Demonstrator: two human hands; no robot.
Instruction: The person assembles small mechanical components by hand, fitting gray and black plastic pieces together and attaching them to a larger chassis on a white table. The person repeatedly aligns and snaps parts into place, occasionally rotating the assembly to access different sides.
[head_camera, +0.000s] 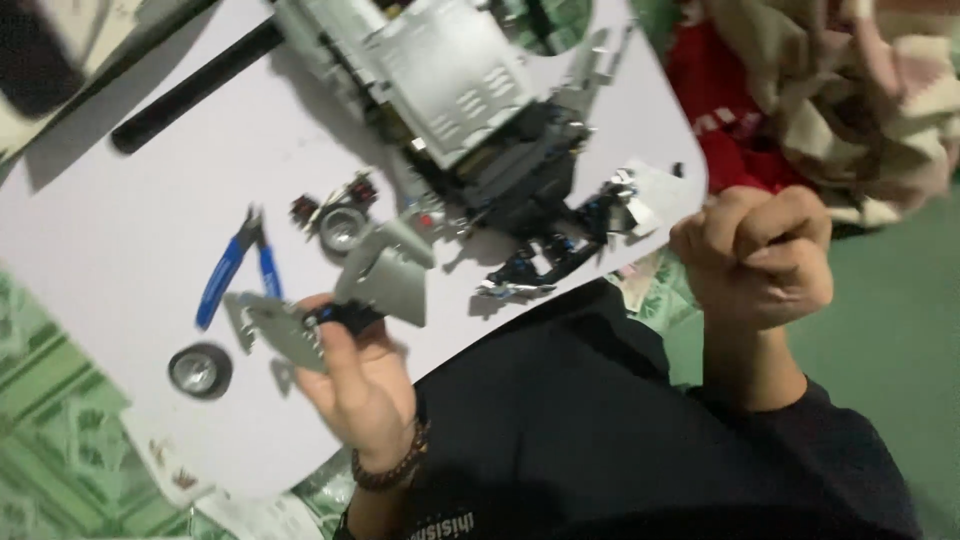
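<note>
Dim, soft light from above; short shadows fall beside the left hand (362, 385), and motion blur smears everything, edges worst.

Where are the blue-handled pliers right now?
In the head view, the blue-handled pliers lie on the white board, left of centre, just above the left hand and its grey metal piece, with a small wheel below them.

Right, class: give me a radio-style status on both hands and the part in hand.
Left hand gripping grey metal bracket. Right hand fisted, contents hidden. Blue-handled pliers, loose wheel beside, on white board.
</note>
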